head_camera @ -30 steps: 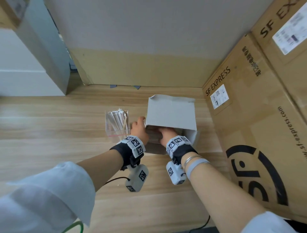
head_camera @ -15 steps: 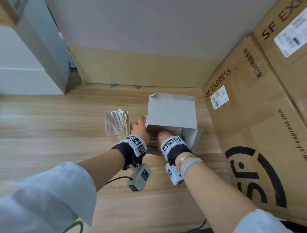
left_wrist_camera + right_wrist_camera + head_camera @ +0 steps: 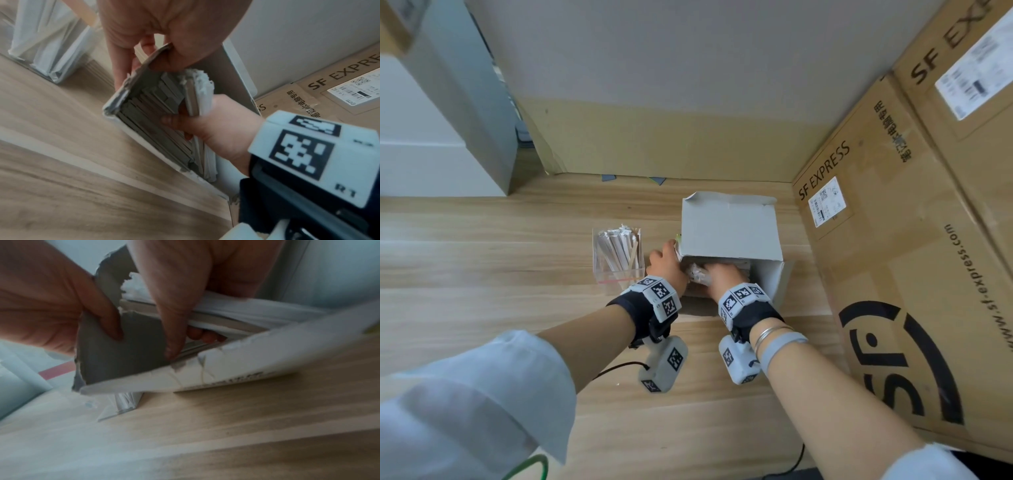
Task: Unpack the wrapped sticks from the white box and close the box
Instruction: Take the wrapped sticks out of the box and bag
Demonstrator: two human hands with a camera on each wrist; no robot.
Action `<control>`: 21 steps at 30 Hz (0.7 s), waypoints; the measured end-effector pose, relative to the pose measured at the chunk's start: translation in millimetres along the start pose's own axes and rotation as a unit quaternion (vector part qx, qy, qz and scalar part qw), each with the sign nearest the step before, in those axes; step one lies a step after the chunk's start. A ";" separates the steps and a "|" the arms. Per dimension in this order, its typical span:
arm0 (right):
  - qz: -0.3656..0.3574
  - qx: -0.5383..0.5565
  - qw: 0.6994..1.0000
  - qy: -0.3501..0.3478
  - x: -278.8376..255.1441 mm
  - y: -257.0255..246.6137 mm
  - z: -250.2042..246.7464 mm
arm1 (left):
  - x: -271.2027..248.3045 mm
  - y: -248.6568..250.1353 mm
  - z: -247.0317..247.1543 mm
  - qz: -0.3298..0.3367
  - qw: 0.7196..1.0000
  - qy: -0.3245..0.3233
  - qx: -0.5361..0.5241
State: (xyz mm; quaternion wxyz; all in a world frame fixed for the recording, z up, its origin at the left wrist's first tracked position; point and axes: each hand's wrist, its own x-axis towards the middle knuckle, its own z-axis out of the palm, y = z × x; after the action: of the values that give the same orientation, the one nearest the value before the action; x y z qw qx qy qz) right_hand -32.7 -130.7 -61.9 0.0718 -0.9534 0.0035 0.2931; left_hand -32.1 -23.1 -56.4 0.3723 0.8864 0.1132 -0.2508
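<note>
The white box [image 3: 729, 229] lies on the wooden table with its lid standing up. My left hand [image 3: 669, 255] pinches the box's left side wall [image 3: 144, 71]. My right hand [image 3: 714, 272] reaches into the box and grips a bundle of white wrapped sticks [image 3: 202, 95], lifted above the rest. In the right wrist view the thumb and fingers close round that bundle [image 3: 236, 311]. More wrapped sticks [image 3: 152, 116] lie flat in the box. A clear container [image 3: 619, 255] holding several wrapped sticks stands just left of the box.
Large SF Express cardboard boxes [image 3: 893, 240] wall off the right side close to the white box. A cardboard panel [image 3: 654, 144] stands behind it. A white cabinet [image 3: 431, 120] is at the far left. Bare wooden table [image 3: 482, 274] lies to the left and front.
My right hand has drawn back towards the box's near left corner with a bundle of sticks, whose white ends now show. The left hand keeps its hold on the box wall.
</note>
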 end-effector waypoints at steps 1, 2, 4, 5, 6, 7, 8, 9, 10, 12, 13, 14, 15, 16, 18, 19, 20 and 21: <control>0.001 0.021 1.000 0.017 -2.7 0.9 -2.6 | 0.8 1.2 0.0 -0.002 1.000 0.003 0.009; 0.005 0.046 0.998 0.035 -5.1 1.8 -5.2 | 2.0 2.6 -0.1 -0.007 1.000 0.003 0.019; 0.012 0.115 0.991 0.069 -9.5 5.0 -9.8 | 4.6 6.3 -1.2 -0.025 0.999 -0.007 0.036; 0.016 0.160 0.983 0.084 -11.4 6.3 -11.4 | 6.2 8.4 -1.9 -0.034 0.998 -0.014 0.042; 0.019 0.203 0.974 0.100 -13.2 6.4 -12.2 | 7.8 10.6 -2.7 -0.040 0.998 -0.022 0.048; 0.019 0.236 0.965 0.112 -13.8 6.2 -12.5 | 9.2 12.1 -3.5 -0.044 0.997 -0.029 0.054; 0.020 0.260 0.958 0.121 -13.4 5.9 -11.9 | 10.3 12.7 -4.5 -0.046 0.997 -0.032 0.061; 0.024 0.282 0.951 0.123 -12.7 5.0 -11.4 | 10.9 12.9 -5.8 -0.046 0.996 -0.034 0.067; 0.025 0.299 0.946 0.122 -12.5 4.2 -11.2 | 10.9 12.5 -7.4 -0.046 0.996 -0.035 0.071; 0.024 0.333 0.935 0.116 -12.8 2.5 -10.3 | 10.0 10.7 -10.6 -0.045 0.995 -0.045 0.081; 0.025 0.354 0.927 0.118 -12.9 2.2 -10.5 | 9.6 9.6 -12.1 -0.043 0.994 -0.051 0.088; 0.031 0.372 0.920 0.118 -13.3 1.0 -11.8 | 8.5 8.9 -13.6 -0.040 0.993 -0.056 0.095; 0.035 0.386 0.914 0.123 -13.3 -0.9 -12.9 | 7.2 8.4 -15.5 -0.039 0.992 -0.059 0.101; 0.037 0.395 0.909 0.128 -12.7 -3.7 -13.4 | 6.4 8.3 -17.8 -0.037 0.993 -0.060 0.100; 0.029 0.415 0.899 0.138 -10.3 -12.5 -18.3 | 6.6 9.0 -25.1 -0.019 0.996 -0.057 0.067; 0.019 0.430 0.891 0.142 -9.6 -17.2 -21.8 | 6.8 10.6 -30.1 -0.001 0.998 -0.051 0.048; 0.014 0.443 0.885 0.145 -8.7 -23.1 -25.9 | 7.7 11.0 -36.9 0.018 0.998 -0.040 0.033; 0.010 0.453 0.879 0.148 -7.6 -28.8 -29.8 | 9.0 10.9 -44.0 0.034 0.999 -0.021 0.019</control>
State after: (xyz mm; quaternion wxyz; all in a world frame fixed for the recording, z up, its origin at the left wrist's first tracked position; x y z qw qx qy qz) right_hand -21.0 -106.6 -29.5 0.4913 -0.8492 0.1555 0.1159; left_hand -4.3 0.9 -28.3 0.3658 0.8912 0.0708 -0.2586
